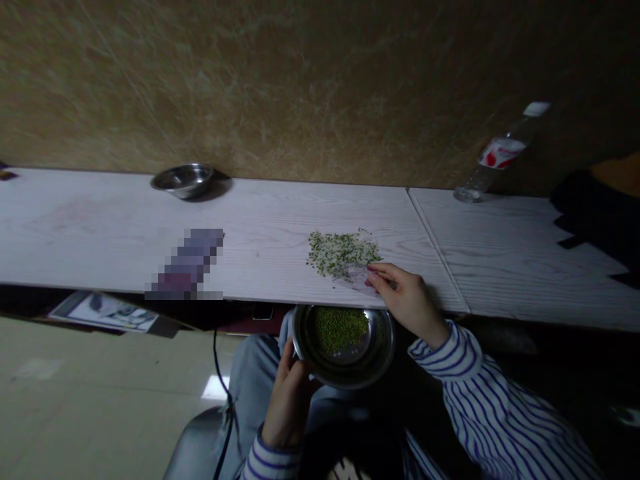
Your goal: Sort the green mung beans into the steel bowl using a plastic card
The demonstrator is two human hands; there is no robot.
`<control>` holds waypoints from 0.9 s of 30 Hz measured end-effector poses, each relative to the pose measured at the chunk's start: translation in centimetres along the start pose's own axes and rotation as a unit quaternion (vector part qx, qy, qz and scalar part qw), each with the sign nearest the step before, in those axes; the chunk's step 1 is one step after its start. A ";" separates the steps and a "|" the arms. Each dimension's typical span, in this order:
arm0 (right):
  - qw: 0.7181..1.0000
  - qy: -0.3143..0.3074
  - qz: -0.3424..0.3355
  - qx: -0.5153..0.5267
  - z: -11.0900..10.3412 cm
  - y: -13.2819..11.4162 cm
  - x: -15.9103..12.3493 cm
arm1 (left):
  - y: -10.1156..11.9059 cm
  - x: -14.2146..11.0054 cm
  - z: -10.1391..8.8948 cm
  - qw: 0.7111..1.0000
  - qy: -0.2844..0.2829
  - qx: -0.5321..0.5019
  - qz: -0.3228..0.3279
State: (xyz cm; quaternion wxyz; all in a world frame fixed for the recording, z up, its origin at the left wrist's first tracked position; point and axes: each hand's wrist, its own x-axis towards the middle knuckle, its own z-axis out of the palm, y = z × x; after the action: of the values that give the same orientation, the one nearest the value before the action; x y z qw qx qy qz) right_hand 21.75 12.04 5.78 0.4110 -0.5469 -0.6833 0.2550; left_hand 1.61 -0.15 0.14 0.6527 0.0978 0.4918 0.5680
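Below the table's front edge, my left hand (290, 395) grips the left rim of a steel bowl (384, 347), which is tilted. Green mung beans (341, 328) lie inside it, with a few white bits near them. On the table just beyond, a spread-out pile of green beans mixed with white grains (341, 252) sits in a thin patch. My right hand (411, 300) pinches a clear plastic piece (354, 276) between thumb and fingers, at the near right side of the pile. Whether the plastic is a sheet or a bag, I cannot tell.
A second steel bowl (186, 181) stands at the back left against the wall. A blurred-out flat item (189, 263) lies nearer the front. A clear bottle (497, 157) stands back right, beside dark cloth (600, 213). A black cable (216, 360) hangs below the table (270, 207).
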 end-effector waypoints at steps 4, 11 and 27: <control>0.998 -0.057 -0.014 -0.001 0.2 -0.3 -0.1 | 0.2 0.0 -0.3 1.000 -0.010 0.015 0.000; 0.992 -0.094 -0.056 -0.062 -1.6 -1.2 -1.5 | -0.3 0.3 -0.4 1.000 0.012 -0.009 0.006; 0.993 -0.080 -0.079 -0.022 -2.6 1.4 3.9 | -1.2 0.5 0.2 1.000 -0.009 -0.023 -0.019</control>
State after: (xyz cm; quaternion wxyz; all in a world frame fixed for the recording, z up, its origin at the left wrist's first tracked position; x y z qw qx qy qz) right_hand 24.45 15.89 7.20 0.3615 -0.4782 -0.7604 0.2498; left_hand 2.43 -0.05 -0.85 0.6699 0.0784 0.4742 0.5658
